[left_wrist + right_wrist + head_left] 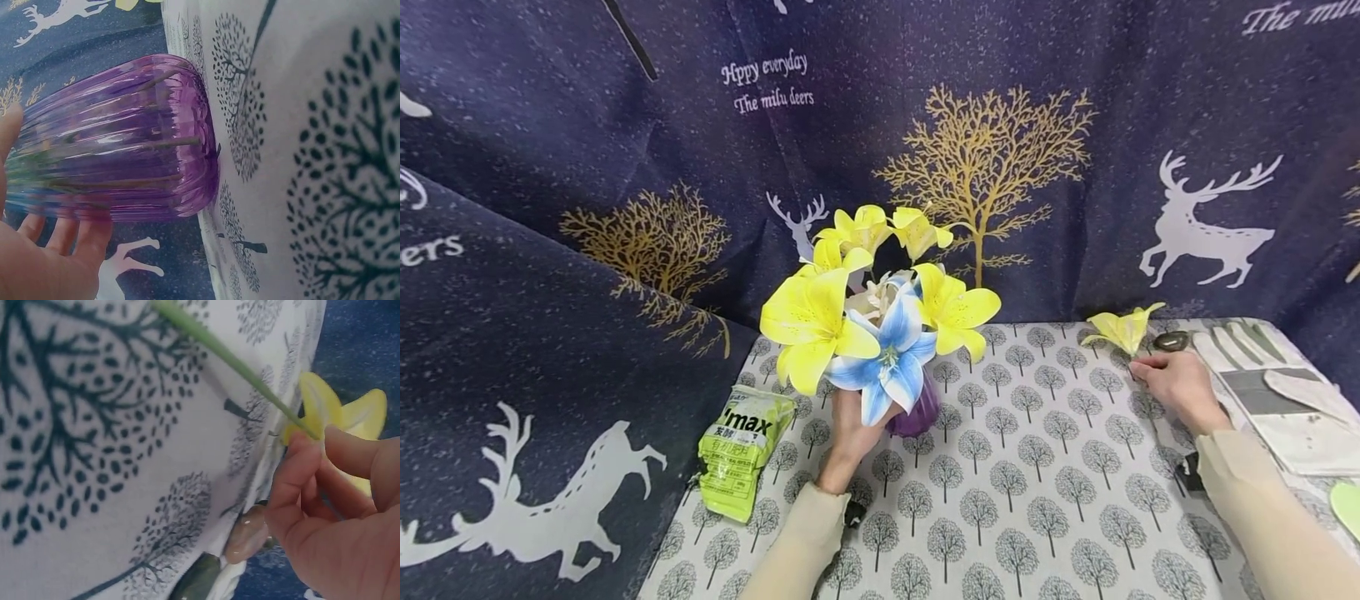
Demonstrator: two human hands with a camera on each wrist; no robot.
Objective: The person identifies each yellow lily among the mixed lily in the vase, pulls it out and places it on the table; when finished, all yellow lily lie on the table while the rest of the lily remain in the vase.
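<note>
A purple ribbed vase (pixel 137 137) stands on the patterned cloth with stems showing through its wall. Yellow lilies (pixel 808 325) and one blue-and-white lily (pixel 887 358) fan out above it. My left hand (pixel 856 429) holds the vase, its fingers (pixel 87 240) curled against the side; the blossoms partly hide this hand in the head view. Over at the right, my right hand (pixel 1180 385) pinches a single yellow lily (pixel 1123 329) between thumb and fingertips, just below the bloom. Its green stem (pixel 237 365) stretches out past the fingers in the right wrist view.
A green printed packet (pixel 747 454) lies left of the vase. Dark smooth stones (pixel 1171 340) and white-and-grey gloves (pixel 1292 400) are by the right hand. Part of a light green object (pixel 1347 507) shows at the right edge. Behind the table hangs a dark blue deer-print curtain (pixel 850 125).
</note>
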